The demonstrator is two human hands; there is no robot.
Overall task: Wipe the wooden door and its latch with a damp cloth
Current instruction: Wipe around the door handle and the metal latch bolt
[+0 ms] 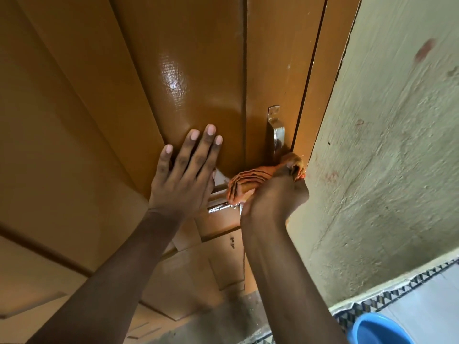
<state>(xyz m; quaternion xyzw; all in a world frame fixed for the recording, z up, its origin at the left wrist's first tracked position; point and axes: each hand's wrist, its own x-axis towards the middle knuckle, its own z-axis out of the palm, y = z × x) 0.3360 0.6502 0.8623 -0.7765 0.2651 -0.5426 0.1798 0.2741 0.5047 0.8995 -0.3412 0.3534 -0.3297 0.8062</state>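
The glossy brown wooden door (193, 70) fills most of the head view, with a wet shine on its upper panel. My left hand (185, 170) lies flat on the door, fingers spread, just left of the latch. My right hand (275, 197) is closed around an orange striped cloth (250, 181), pressed against the door's right edge below the metal pull handle (277, 130). The silver sliding latch (218, 207) shows between my two hands, partly hidden by the cloth and my right hand.
A rough pale green wall (385, 157) borders the door frame on the right. A blue plastic basin (377, 330) sits on the floor at the bottom right, beside a patterned tile strip (387, 294).
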